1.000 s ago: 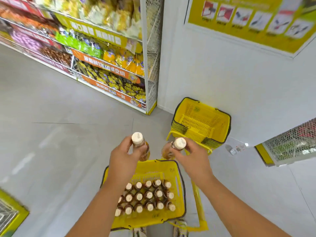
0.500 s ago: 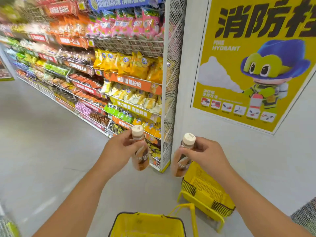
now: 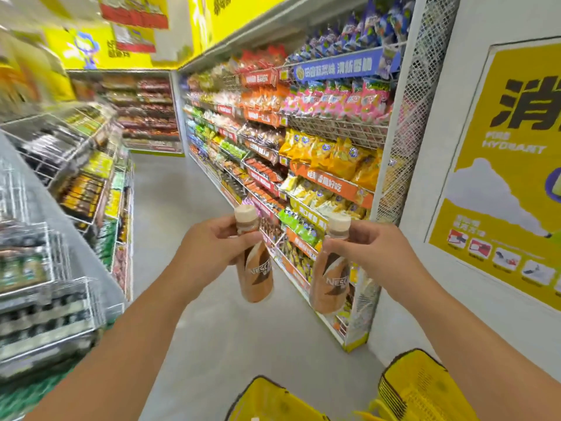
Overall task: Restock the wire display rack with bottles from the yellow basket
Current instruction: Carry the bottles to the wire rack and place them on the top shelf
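Up at chest height, two brown Nescafé coffee bottles with cream caps are held out in front of the person, one in each hand. Fingers and thumb of the left hand curl round the neck and shoulder of the left bottle, which hangs slightly tilted. Gripping just below the cap, the right hand holds the right bottle the same way. Both bottles are near each other but apart. Below, at the bottom edge, the rim of a yellow basket shows between the forearms, with a second yellow basket just beside it to the right. Blurred wire racks stand on the left, snack shelves ahead on the right, and a yellow fire hydrant poster hangs on the white wall
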### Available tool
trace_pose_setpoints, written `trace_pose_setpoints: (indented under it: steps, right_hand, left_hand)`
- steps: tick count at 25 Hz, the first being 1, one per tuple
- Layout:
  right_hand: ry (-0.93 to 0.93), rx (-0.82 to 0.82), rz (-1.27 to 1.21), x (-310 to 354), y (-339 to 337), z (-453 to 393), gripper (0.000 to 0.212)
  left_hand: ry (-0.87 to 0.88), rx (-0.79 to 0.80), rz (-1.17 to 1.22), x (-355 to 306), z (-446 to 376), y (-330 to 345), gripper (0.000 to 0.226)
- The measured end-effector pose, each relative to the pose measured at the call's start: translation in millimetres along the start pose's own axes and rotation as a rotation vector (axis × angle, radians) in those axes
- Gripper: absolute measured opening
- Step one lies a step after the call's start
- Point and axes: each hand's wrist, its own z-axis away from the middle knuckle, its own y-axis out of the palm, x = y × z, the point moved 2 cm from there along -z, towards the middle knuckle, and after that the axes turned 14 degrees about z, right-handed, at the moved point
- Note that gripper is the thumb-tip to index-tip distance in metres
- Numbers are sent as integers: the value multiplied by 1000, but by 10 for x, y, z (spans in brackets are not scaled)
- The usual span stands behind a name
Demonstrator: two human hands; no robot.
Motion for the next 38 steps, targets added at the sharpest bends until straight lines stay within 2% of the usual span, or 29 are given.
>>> trace_pose_setpoints:
  steps: [4, 9, 13, 16, 23, 29, 33, 38]
  right_hand:
    - [-94, 154, -57, 464, 499, -110, 15]
    - [-202, 286, -109, 1107, 1394, -154, 19]
    - [-260, 371, -146, 1737, 2253, -102, 20]
    - [-319, 425, -177, 2271, 2962, -10, 13]
    - [-381, 481, -229, 3523, 4556, 140, 10]
    - [-417, 538, -215, 4293, 5681, -43, 14]
    - [-445, 561, -168, 4510, 6422, -368, 18]
    - [-501, 579, -132, 4737, 7319, -1100, 18]
  left_hand:
    - [20, -148, -71, -288, 283, -640, 31]
    - [32, -301, -109, -555, 782, -1541, 28]
    - [42, -400, -134, -714, 1148, -2456, 29]
    - [46, -466, -161, -830, 1369, -3251, 28]
    - [71, -542, -227, -1218, 1665, -5038, 27]
    - [49, -573, -278, -1315, 1550, -6318, 34]
    - [59, -613, -279, -1188, 1242, -7017, 27]
    - [47, -675, -317, -923, 554, -7900, 33]
